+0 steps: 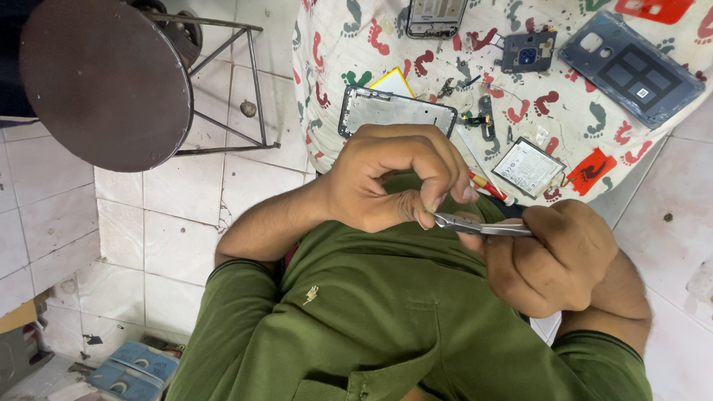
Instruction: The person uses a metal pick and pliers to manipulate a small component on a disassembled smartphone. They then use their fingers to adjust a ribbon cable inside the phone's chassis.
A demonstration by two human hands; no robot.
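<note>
tweezers pinched between two hands, close over the green shirt

the left hand's (386, 178) fingers (447, 181) curl together, thumb and forefinger clamped on something too small to make out, right at the tip of the metal tweezers (485, 227). the right hand (561, 256) closes around the tweezers' rear end, squeezing them. their long axis runs almost level across the view, tip pointing toward the left hand. judged from here, a slip of the squeeze could flick the tiny part into the shirt (382, 332) or onto the tiled floor (176, 232), or jab a fingertip. beyond, a phone frame (394, 111) and battery (527, 166) lie on the patterned cloth (341, 37).
</note>
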